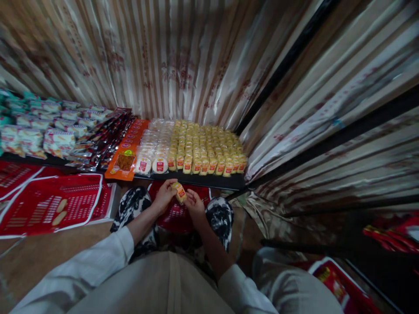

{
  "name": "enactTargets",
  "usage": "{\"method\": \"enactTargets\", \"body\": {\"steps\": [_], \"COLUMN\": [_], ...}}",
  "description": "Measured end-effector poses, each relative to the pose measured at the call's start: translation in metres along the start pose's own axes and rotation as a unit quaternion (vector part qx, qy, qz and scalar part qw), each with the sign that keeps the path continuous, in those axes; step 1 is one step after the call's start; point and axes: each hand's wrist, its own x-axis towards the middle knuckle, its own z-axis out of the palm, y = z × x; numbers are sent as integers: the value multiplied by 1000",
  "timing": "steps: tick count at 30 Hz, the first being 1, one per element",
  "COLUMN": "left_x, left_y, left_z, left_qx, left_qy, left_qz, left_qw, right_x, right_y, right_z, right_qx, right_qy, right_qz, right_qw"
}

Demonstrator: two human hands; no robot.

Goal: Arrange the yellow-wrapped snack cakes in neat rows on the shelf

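nearest the camera, pale sleeves lead out to both hands over the lap. the left hand [163, 197] and right hand [194, 204] close together on one small yellow packet [180, 192], fingers pinching it from either side just above a red basket [178, 216] between the knees. the packet looks light and soft, a thin slick wrapper round something likely to crush, so a gentle hold across its short sides seems safest. its label is too small to read, and the right hand's fingertips are hidden behind it. beyond, the dark shelf [196, 179] carries rows of yellow packets [206, 148], then white round packs [153, 152], an orange pack [126, 159], and pale stacked bags [39, 131] cut off at the left edge. red basket lids [55, 205] lie on the floor to the left. a striped curtain [183, 61] hides whatever stands behind.
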Motion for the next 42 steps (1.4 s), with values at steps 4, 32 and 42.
{"method": "enactTargets", "body": {"steps": [4,32,42], "left_x": [7,78,89], "left_y": [5,7,2], "left_z": [4,12,12], "left_qx": [46,427,433], "left_qy": [38,139,114], "left_qz": [29,283,291], "left_qw": [998,848,845], "right_x": [7,68,80], "right_y": [-4,-33,-32], "right_z": [6,44,36], "right_qx": [-24,-397,-350], "right_qy": [21,157,138], "right_qz": [-29,-232,-210], "right_qw": [999,874,902]}}
